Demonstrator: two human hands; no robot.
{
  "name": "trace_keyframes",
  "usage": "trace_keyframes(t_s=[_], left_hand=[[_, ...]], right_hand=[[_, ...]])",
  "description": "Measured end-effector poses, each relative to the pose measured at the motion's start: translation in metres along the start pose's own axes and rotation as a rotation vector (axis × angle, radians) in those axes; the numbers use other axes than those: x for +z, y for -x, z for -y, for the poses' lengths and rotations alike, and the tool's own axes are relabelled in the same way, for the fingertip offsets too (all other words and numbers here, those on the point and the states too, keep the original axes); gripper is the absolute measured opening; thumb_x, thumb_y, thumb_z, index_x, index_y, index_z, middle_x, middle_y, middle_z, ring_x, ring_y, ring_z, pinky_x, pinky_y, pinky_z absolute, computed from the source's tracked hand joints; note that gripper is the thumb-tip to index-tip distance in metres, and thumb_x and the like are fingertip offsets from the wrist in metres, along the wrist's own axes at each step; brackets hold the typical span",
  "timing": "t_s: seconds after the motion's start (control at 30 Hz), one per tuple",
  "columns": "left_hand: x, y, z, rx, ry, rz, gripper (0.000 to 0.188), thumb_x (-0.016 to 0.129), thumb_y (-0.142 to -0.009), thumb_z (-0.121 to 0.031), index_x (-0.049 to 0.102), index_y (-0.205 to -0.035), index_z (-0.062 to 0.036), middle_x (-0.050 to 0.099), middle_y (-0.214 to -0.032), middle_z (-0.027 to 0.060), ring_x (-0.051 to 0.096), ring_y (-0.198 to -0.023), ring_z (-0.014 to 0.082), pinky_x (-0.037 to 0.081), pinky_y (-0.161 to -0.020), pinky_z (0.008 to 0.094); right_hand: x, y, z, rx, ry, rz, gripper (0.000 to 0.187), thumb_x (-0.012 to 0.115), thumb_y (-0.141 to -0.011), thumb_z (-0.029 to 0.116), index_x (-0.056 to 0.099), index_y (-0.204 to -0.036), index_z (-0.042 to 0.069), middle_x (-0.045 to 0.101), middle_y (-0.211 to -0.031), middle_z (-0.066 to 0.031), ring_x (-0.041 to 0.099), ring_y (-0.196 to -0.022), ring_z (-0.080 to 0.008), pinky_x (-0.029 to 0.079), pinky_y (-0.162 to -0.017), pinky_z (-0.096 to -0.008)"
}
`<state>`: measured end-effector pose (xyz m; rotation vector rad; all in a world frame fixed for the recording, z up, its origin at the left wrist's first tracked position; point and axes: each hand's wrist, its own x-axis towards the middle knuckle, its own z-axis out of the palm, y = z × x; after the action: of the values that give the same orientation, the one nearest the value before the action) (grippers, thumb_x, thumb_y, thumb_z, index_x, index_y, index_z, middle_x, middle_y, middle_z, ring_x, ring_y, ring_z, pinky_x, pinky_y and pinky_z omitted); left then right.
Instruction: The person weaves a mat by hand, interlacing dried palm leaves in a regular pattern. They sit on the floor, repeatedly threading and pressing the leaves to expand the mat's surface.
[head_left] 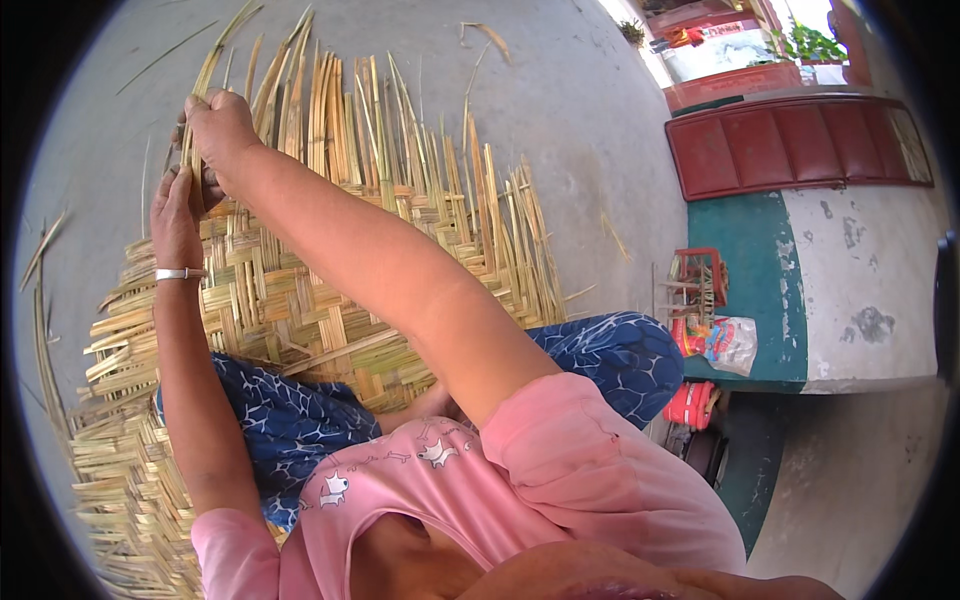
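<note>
A large mat of flat, straw-coloured split strips (330, 325) lies on the floor beneath my legs, woven over and under. Loose strip ends (330, 120) fan out from its far edge. At the far left corner my right hand (222, 135) is closed on a few upright strips (215, 60) whose tips rise past my fingers. Just below it my left hand (178, 200), a bangle on its wrist, is closed around the lower part of the same strips. Some of the fingers of both hands are hidden behind the strips and each other.
Grey concrete floor (580, 130) surrounds the mat, with stray strips (45, 250) scattered at left. On the right stand a green and white wall (850, 290), a dark red padded panel (795, 145), a small red stool (700, 270) and a plastic bag (735, 345).
</note>
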<state>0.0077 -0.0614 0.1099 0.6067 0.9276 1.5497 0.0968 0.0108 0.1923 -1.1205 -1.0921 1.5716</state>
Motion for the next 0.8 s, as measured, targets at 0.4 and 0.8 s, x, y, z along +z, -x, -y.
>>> trace_keyframes(t_s=[0.4, 0.8], left_hand=[[0.004, -0.027, 0.007, 0.192, -0.663, -0.167, 0.030, 0.052, -0.103, -0.026, 0.071, -0.108, -0.0025, 0.067, -0.080, 0.0052, 0.060, -0.071, 0.0137, 0.048, -0.064, 0.0326], [-0.030, -0.039, 0.015, 0.073, 0.032, -0.197, 0.014, 0.058, -0.099, -0.014, 0.063, -0.088, -0.0085, 0.055, -0.060, -0.0023, 0.045, -0.046, 0.0102, 0.037, -0.044, 0.0270]], right_hand=[[-0.027, -0.024, -0.017, -0.152, 0.072, 0.169, 0.018, 0.059, -0.105, 0.020, 0.066, -0.097, 0.005, 0.063, -0.079, -0.0003, 0.056, -0.068, -0.0122, 0.047, -0.063, -0.0302], [0.005, 0.021, -0.044, -0.073, -0.198, 0.115, 0.018, 0.055, -0.106, 0.018, 0.064, -0.100, 0.004, 0.066, -0.087, -0.0050, 0.062, -0.074, -0.0159, 0.052, -0.066, -0.0316]])
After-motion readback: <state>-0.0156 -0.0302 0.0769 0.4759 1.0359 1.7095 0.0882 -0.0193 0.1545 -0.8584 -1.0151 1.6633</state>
